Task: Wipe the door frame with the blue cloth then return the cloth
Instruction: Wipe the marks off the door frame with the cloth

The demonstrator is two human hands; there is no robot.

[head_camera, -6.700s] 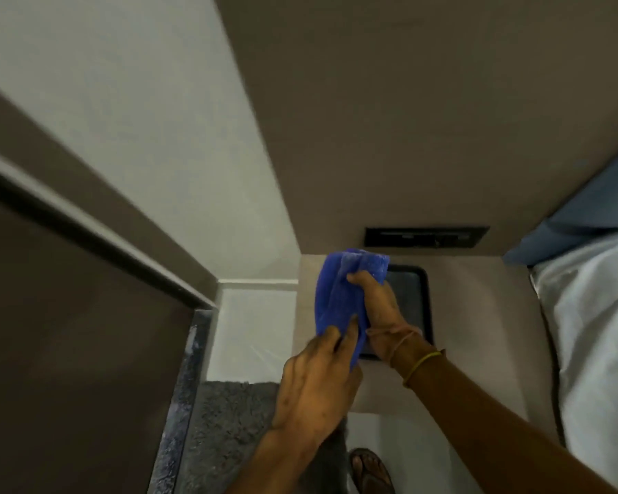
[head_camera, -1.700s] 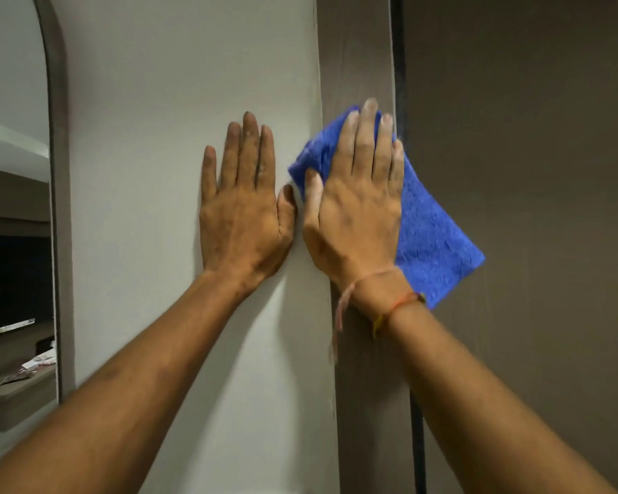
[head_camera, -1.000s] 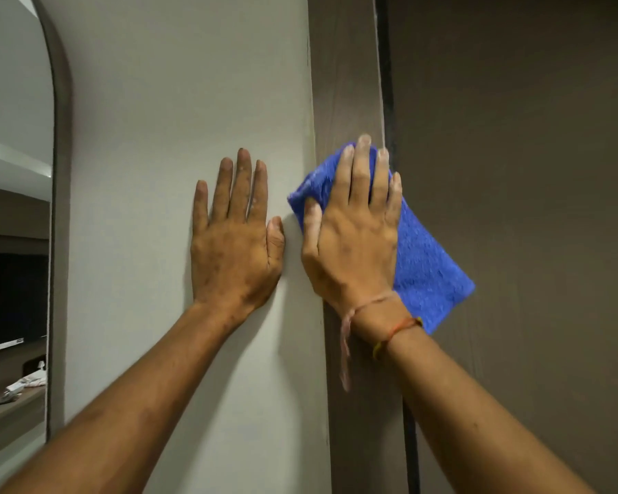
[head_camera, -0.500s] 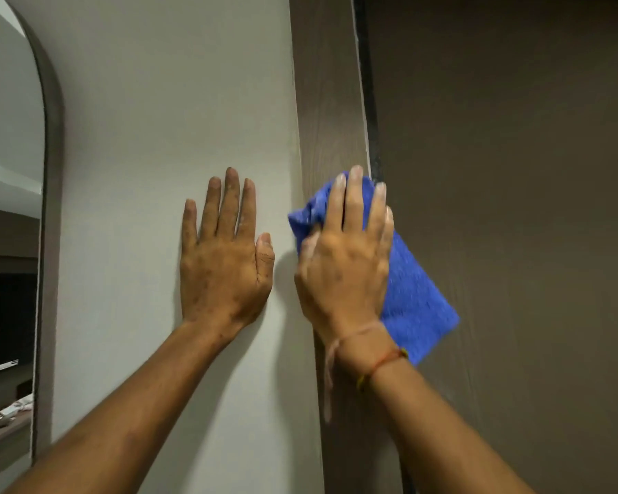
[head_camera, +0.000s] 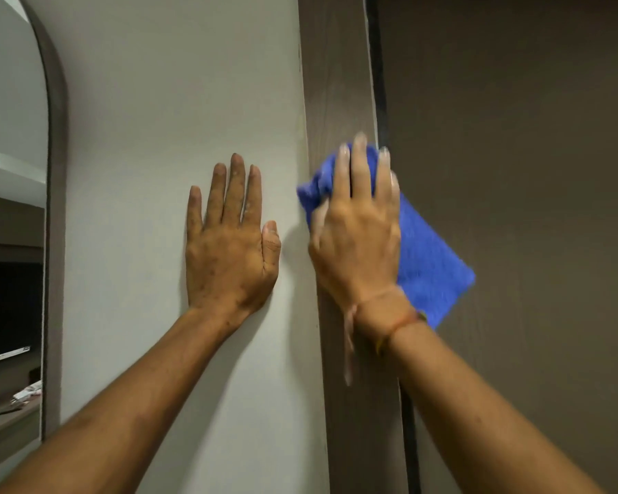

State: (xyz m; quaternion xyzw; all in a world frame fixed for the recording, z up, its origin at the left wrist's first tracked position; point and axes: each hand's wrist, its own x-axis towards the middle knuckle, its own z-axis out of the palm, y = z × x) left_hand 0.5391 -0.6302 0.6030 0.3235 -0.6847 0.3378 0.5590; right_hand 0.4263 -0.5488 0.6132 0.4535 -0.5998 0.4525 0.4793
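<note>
Blue cloth (head_camera: 429, 265) is pressed flat on the door frame (head_camera: 336, 83) by the right hand (head_camera: 357, 240), maybe moving; left hand (head_camera: 229, 251) lies open and empty on the wall (head_camera: 175, 101).

**Blue on brown and pale grey**

The cloth (head_camera: 432, 265) is a vivid royal blue with a fine nubbly weave. The door frame (head_camera: 336, 83) is dark brown with faint wood grain, edged by a black strip (head_camera: 379, 83). The door (head_camera: 514, 137) is plain muted brown. The wall (head_camera: 175, 101) is pale grey-white. A wrist thread (head_camera: 400, 322) looks orange and yellow, though blurred. The arched mirror frame (head_camera: 56, 208) is taupe.
</note>
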